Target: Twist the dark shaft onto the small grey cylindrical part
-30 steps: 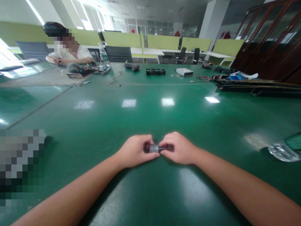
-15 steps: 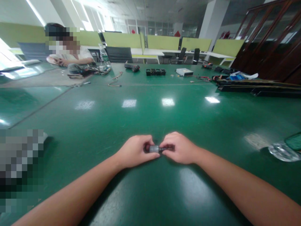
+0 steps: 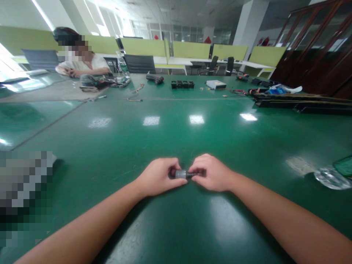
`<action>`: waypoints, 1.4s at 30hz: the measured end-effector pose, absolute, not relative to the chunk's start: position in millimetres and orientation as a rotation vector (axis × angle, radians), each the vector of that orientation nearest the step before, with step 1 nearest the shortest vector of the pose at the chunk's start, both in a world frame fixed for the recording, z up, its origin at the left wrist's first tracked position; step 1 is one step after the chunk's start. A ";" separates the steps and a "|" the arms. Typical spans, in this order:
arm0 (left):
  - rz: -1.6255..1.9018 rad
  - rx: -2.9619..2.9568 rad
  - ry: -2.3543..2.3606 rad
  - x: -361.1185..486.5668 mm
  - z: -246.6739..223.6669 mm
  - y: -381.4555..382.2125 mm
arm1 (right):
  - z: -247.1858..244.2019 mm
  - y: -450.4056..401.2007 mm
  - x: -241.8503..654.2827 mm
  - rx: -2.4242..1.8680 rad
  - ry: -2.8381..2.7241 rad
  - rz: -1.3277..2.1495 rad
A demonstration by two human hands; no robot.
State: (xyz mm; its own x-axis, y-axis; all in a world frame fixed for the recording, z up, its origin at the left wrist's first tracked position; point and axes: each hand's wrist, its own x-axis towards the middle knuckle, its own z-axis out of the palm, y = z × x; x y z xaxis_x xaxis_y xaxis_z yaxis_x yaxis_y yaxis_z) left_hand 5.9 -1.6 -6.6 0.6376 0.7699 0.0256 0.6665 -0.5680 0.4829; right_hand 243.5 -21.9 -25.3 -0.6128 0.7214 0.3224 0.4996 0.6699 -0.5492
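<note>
A small cylinder with a silver-grey body lies level between my two hands, just over the green table. Its left end is dark, and a thin dark ribbed shaft comes out of its right end. My left hand grips the body between thumb and fingers. On the other side, my right hand pinches the shaft with thumb and fingertips, which hide part of it. Both hands are close together, with a narrow gap between the fingertips.
A blurred-out grey object lies at left. To the right stands a clear glass item. Along the far side are a black block, a white box, a cable and black strips. A person sits at the far left.
My right fingertips have shifted very slightly right along the shaft, so a bit more of its ribbing shows. My left hand keeps its hold.
</note>
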 end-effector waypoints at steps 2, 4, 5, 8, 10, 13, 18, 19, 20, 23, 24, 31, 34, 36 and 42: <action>0.325 2.431 1.132 5.9 -6.4 -1.5 | -25.9 -21.8 243.8 -0.941 -2.354 0.555; 0.327 2.435 1.133 6.0 -6.4 -1.4 | -26.5 -21.7 243.8 -0.943 -2.351 0.547; 0.327 2.436 1.133 6.1 -6.5 -1.3 | -26.7 -21.7 243.6 -0.948 -2.349 0.545; 0.329 2.437 1.135 6.2 -7.6 -0.9 | -27.2 -22.0 242.8 -0.979 -2.338 0.542; 0.335 2.438 1.135 6.2 -8.1 -0.8 | -27.5 -22.4 242.3 -1.000 -2.330 0.540; 0.343 2.439 1.132 6.2 -7.9 -0.7 | -27.7 -22.5 242.4 -1.013 -2.323 0.540; 0.336 2.427 1.117 6.2 -6.2 -0.9 | -27.4 -22.4 244.7 -1.026 -2.330 0.515; 0.335 2.426 1.120 6.1 -6.0 -0.9 | -27.1 -22.6 245.2 -1.029 -2.333 0.510; 0.332 2.423 1.121 6.1 -6.0 -0.8 | -26.7 -22.8 245.7 -1.031 -2.334 0.507; 0.341 2.426 1.123 5.6 -6.0 -0.4 | -25.3 -23.4 247.2 -1.033 -2.334 0.504; 0.342 2.422 1.120 5.5 -6.0 -0.3 | -24.8 -23.6 247.8 -1.032 -2.335 0.505; 0.341 2.417 1.109 5.0 -5.7 0.1 | -22.4 -23.5 252.9 -1.049 -2.333 0.517; 0.333 2.417 1.109 4.8 -6.1 0.3 | -21.6 -23.4 254.1 -1.060 -2.338 0.532; 0.332 2.422 1.108 4.7 -6.4 0.5 | -21.2 -23.3 254.6 -1.071 -2.342 0.539; 0.342 2.427 1.094 5.0 -6.2 0.7 | -19.2 -23.7 257.2 -1.088 -2.362 0.544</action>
